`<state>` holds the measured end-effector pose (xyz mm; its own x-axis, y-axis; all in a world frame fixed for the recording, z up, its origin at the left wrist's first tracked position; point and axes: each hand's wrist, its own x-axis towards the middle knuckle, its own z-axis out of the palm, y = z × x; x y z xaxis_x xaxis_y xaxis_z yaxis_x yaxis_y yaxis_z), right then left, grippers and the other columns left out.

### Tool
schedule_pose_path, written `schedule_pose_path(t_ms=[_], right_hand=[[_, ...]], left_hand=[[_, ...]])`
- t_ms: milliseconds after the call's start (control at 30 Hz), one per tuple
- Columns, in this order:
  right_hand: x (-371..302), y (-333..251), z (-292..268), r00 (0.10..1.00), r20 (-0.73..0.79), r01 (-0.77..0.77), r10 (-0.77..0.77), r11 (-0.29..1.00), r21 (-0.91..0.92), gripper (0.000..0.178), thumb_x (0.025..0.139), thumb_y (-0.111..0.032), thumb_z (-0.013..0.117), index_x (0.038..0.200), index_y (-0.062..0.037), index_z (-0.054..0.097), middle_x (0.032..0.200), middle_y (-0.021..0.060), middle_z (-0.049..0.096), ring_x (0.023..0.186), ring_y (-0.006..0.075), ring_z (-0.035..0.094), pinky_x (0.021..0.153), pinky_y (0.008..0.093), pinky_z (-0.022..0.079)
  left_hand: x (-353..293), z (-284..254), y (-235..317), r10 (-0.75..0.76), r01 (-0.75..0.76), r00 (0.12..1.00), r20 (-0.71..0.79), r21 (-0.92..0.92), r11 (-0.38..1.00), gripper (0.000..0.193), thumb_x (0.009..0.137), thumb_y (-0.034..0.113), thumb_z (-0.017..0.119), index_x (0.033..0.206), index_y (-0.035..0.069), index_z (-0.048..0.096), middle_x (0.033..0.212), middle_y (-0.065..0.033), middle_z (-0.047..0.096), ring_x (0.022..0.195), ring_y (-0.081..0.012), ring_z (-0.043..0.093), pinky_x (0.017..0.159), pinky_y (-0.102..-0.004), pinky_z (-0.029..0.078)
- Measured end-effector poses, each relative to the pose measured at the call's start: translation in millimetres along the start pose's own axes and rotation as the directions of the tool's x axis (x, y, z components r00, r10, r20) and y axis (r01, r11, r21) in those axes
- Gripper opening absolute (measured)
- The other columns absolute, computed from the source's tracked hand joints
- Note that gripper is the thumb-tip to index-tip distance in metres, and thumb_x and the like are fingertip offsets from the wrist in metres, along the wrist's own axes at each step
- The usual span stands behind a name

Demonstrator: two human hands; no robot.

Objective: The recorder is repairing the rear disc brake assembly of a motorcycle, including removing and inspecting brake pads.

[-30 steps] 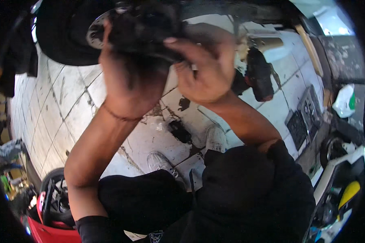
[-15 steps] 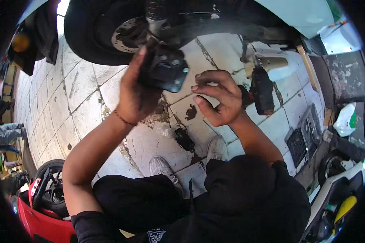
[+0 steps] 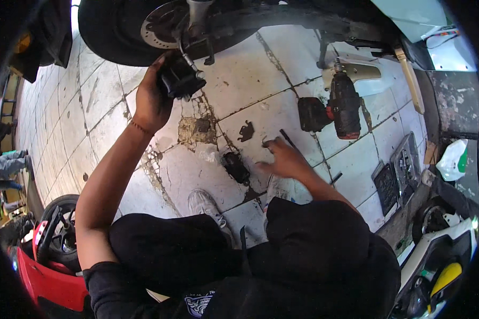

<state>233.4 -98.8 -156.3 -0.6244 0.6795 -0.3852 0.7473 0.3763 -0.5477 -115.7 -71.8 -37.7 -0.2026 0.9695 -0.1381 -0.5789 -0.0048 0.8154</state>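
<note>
My left hand (image 3: 155, 98) is wrapped round a black brake caliper (image 3: 180, 78), lifted beside the wheel with its hose fitting still attached. Low over the tiles, my right hand (image 3: 285, 159) has fingers spread, slightly blurred, and no object shows in it. Next to that hand a thin dark rod (image 3: 288, 139) lies on the floor; a similar dark end (image 3: 337, 178) shows past the wrist, and I cannot tell if they are one piece. A small dark metal plate (image 3: 246, 131) and a black block-like part (image 3: 236, 167) lie to the left of the right hand.
A wheel with a brake disc (image 3: 157, 29) stands at the far side. To the right lie a cordless impact driver (image 3: 345, 106), a tool case (image 3: 396, 178) and a white and green bottle (image 3: 453, 159). A red motorcycle panel (image 3: 53, 279) is at lower left, my shoes (image 3: 203, 204) below.
My left hand has moved left and away with the caliper, turning it. My right hand has moved away from the caliper, down toward the floor, uncovering the rod and the driver's battery.
</note>
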Motion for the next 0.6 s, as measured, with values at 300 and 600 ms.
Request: schedule_pose_path(t_ms=[300, 600], right_hand=[[19.9, -46.1, 85.7, 0.979, 0.129, 0.169, -0.16, 0.984, -0.061, 0.087, 0.079, -0.046, 0.076, 0.143, -0.0039, 0.035, 0.131, 0.0268, 0.046, 0.116, 0.0393, 0.056, 0.092, 0.0475, 0.051], [3.3, -52.1, -70.1, 0.955, -0.034, 0.178, -0.296, 0.475, 0.862, 0.074, 0.075, -0.024, 0.083, 0.133, 0.0041, 0.048, 0.118, 0.0177, 0.061, 0.105, 0.0262, 0.062, 0.092, 0.0363, 0.049]], left_hand=[[7.6, 0.5, -7.9, -0.06, 0.077, 0.989, -0.138, 0.119, 0.99, 0.037, 0.104, 0.031, 0.041, 0.132, 0.008, 0.05, 0.123, -0.0125, 0.062, 0.116, -0.0263, 0.06, 0.1, -0.0446, 0.049], [22.1, -22.6, -25.3, -0.003, -0.001, 0.999, 0.043, 0.1, 0.995, 0.035, 0.103, 0.023, 0.046, 0.133, 0.005, 0.047, 0.128, -0.0143, 0.057, 0.118, -0.0275, 0.059, 0.103, -0.0442, 0.048]])
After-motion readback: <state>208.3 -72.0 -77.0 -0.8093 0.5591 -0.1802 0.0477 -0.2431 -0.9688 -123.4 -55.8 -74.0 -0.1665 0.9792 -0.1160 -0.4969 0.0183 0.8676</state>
